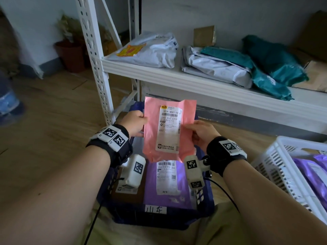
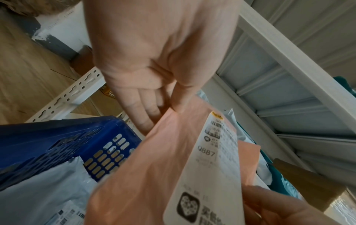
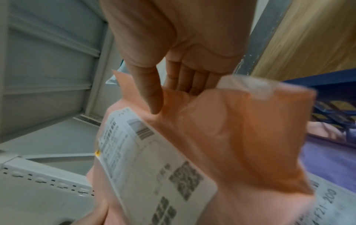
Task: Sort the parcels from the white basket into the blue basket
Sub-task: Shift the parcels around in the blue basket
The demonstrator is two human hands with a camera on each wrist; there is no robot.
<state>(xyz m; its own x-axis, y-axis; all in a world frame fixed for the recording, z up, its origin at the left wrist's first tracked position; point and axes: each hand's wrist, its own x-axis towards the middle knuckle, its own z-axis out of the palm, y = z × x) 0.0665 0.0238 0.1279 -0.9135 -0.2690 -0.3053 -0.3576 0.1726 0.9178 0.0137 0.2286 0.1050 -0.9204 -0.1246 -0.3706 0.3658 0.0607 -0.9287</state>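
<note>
Item held: flat pink plastic mailer parcel (image 1: 168, 131), upright, face toward the person, white printed shipping label (image 1: 169, 128) down its middle. It hangs in the air above the dark blue slotted plastic basket (image 1: 159, 216), clear of the contents.

Left hand (image 1: 133, 123): pinches the parcel's left edge near the top, thumb (image 2: 183, 97) on the front, fingers (image 2: 140, 112) behind. Black wrist strap with white marker tags.

Right hand (image 1: 201, 132): pinches the right edge about halfway down, thumb (image 3: 150, 94) on the front, fingers (image 3: 185, 77) behind the pink film. Same strap and tags.

Blue basket, on the wooden floor (image 1: 53, 112) directly in front of the person: holds a lilac plastic mailer (image 1: 152, 190) with a white label, lying flat, beside a brown cardboard parcel (image 1: 127, 197); a pale grey mailer (image 2: 38, 190) shows in the left wrist view, apparently in the same basket, though the angle is poor. A handwritten white tag (image 1: 155, 210) sits on the near wall.

White slotted plastic basket (image 1: 283, 170): on the floor to the right, holding purple plastic mailers (image 1: 313, 172).

White metal shelving unit (image 1: 177, 75), behind the baskets: carries a grey-white poly mailer with a yellow sticker (image 1: 150, 50), a stack of further grey mailers (image 1: 215, 66), teal plastic bags (image 1: 272, 59) and brown cardboard boxes (image 1: 315, 75).

Far left: a terracotta plant pot (image 1: 70, 53) against the wall.
</note>
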